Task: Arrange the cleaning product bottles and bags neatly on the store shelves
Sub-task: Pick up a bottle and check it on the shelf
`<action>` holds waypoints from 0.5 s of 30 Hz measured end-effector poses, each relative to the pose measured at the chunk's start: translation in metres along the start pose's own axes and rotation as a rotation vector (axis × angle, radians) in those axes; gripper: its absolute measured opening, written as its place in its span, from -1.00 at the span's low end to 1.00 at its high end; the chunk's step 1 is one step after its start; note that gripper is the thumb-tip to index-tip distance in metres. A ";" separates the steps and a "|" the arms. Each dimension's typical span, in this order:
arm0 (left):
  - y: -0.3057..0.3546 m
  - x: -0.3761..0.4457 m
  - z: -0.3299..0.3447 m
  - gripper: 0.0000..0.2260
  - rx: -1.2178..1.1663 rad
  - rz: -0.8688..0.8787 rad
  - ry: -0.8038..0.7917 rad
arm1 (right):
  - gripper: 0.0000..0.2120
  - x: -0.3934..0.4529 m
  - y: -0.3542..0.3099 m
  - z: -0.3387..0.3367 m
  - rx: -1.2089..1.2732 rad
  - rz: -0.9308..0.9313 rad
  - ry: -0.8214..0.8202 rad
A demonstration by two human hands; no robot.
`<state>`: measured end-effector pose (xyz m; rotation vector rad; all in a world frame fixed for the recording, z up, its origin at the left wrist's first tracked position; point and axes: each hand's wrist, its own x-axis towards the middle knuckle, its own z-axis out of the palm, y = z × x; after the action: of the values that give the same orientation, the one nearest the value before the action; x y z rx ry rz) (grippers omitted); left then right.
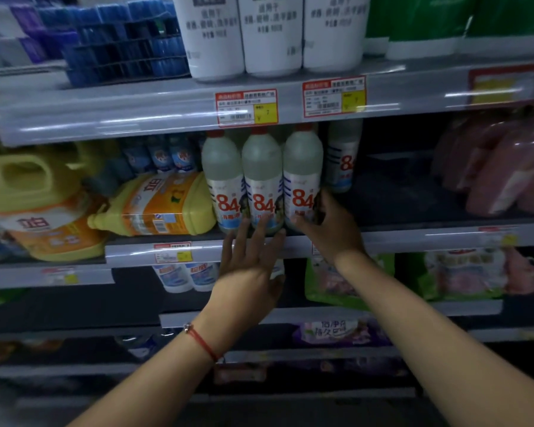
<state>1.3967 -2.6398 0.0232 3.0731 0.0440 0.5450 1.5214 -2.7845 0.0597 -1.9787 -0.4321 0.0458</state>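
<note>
The rightmost "84" bottle [302,180] was gripped by the right hand [330,229], while the flat, open left hand [250,260] touched the middle bottle [262,183].

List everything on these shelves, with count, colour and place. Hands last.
84 bottles: three in front, a fourth behind at right, white with red caps, middle shelf centre.
Yellow jugs: two, one lying on its side, middle shelf left.
White tubs: three, top shelf centre.
Blue packs: stacked, count unclear, top shelf left.
Pink bags: several, middle shelf right.
Green bags: count unclear, lower shelf right.
Left hand: fingers straight, touching the front bottles' bases.
Right hand: curled round the rightmost front bottle.
</note>
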 end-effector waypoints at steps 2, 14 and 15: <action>-0.002 -0.005 -0.001 -0.27 0.004 -0.009 0.003 | -0.24 -0.010 -0.003 -0.003 -0.086 0.013 -0.013; -0.079 -0.062 -0.024 -0.25 0.081 -0.198 -0.053 | -0.34 -0.088 -0.056 0.029 -0.658 -0.230 -0.349; -0.089 -0.070 -0.026 -0.26 0.078 -0.218 -0.048 | -0.35 -0.091 -0.062 0.039 -0.701 -0.257 -0.394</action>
<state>1.3196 -2.5529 0.0215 3.0982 0.4031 0.4674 1.4105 -2.7569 0.0829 -2.5865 -1.0691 0.1373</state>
